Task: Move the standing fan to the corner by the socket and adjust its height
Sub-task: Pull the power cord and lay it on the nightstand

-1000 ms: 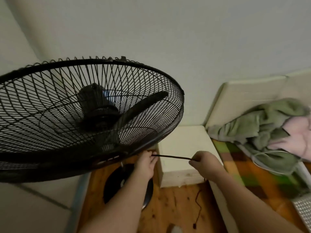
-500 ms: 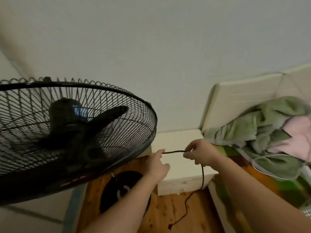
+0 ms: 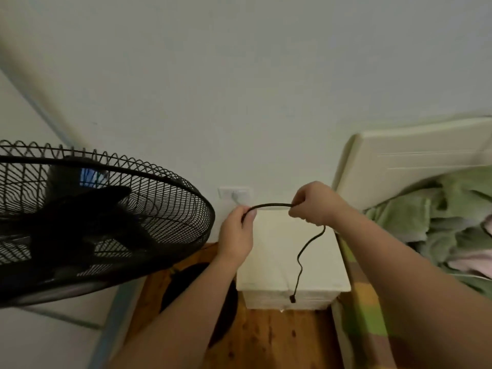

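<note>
The black standing fan [image 3: 101, 217] fills the left side, its wire cage seen from above and its round base [image 3: 186, 286] on the wooden floor below. A thin black power cord [image 3: 271, 205] stretches between my hands. My left hand [image 3: 237, 233] pinches one part, my right hand [image 3: 314, 203] grips another. The rest of the cord hangs down from my right hand, with its plug end [image 3: 292, 299] dangling in front of the cabinet. A white wall socket [image 3: 235, 194] sits on the wall just behind my hands.
A cream bedside cabinet [image 3: 271, 262] stands against the wall under my hands. A bed with a cream headboard [image 3: 415, 166], green blanket [image 3: 431, 222] and striped sheet [image 3: 362, 302] lies on the right. Wooden floor [image 3: 279, 339] shows between fan base and bed.
My view has tilted up and the fan has slid lower left. Both hands have risen towards the wall socket, and the cord's plug end now hangs free off the floor.
</note>
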Tool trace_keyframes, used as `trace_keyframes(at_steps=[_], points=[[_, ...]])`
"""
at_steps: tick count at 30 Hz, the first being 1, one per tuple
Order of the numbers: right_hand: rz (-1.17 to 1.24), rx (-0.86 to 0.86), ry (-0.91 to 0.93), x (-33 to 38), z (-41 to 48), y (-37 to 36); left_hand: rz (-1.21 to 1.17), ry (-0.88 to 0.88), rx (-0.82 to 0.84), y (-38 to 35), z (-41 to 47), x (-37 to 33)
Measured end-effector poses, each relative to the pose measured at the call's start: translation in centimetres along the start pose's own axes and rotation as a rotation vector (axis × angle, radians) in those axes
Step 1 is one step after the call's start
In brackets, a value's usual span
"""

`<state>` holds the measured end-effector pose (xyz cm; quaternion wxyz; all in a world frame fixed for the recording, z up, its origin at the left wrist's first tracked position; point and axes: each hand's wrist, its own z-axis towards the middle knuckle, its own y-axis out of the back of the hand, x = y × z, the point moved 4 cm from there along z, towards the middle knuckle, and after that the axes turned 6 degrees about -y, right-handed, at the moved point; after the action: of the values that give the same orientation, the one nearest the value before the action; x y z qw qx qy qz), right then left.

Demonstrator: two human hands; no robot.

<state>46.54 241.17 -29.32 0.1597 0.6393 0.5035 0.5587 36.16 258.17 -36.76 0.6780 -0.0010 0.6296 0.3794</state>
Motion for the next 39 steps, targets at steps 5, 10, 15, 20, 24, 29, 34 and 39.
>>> trace_keyframes(at_steps=[5,10,15,20,24,29,34,39], points=[[0.042,-0.12,-0.001,-1.1,3.2,2.6,-0.106,0.203,-0.087,-1.6,1.9,1.0],[0.477,-0.084,-0.002,-0.3,5.8,2.5,-0.114,0.273,0.109,-5.4,4.2,2.1],[0.59,-0.122,0.036,3.0,8.2,4.1,-0.212,0.207,0.467,-9.5,5.4,3.0],[0.526,-0.08,0.079,6.6,10.5,4.7,-0.115,0.229,0.473,-11.4,8.0,5.1],[0.486,-0.029,0.108,7.6,12.1,3.4,-0.158,0.275,0.392,-12.2,10.2,5.4],[0.542,0.0,0.123,7.3,14.6,2.7,-0.154,0.278,0.216,-11.8,12.6,5.9],[0.741,-0.02,0.143,6.0,18.0,3.5,-0.049,0.226,0.122,-11.8,14.2,5.6],[0.803,-0.001,-0.137,0.1,21.3,0.3,-0.177,0.4,-0.031,-11.3,15.9,5.9]])
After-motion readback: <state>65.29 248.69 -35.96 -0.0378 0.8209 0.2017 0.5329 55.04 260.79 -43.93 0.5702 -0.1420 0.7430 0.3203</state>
